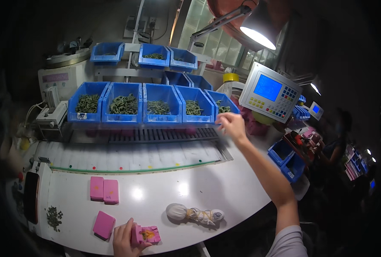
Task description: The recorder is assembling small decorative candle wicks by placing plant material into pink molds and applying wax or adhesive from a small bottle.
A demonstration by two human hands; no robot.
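Note:
My left hand point(124, 240) is closed on a pink rubber mould point(155, 234) at the table's near edge. A yellow-orange patch shows in the mould's cavity. Next to that hand lies another pink block point(104, 225). Farther back, two more pink blocks point(111, 191) sit side by side. My right arm stretches up and forward. At its end my right hand point(232, 124) is at the front of the rightmost blue bin point(234, 106), fingers bent together. Whether anything is between those fingertips is too small to see. Green curled pieces point(221, 109) lie in that bin.
More blue bins point(162, 118) with green pieces stand in rows at the back. A white cloth bundle point(177, 211) tied with bands lies mid-table. Green scraps point(53, 218) are at left. A keypad console point(252, 81) and lit lamp point(259, 37) stand at right.

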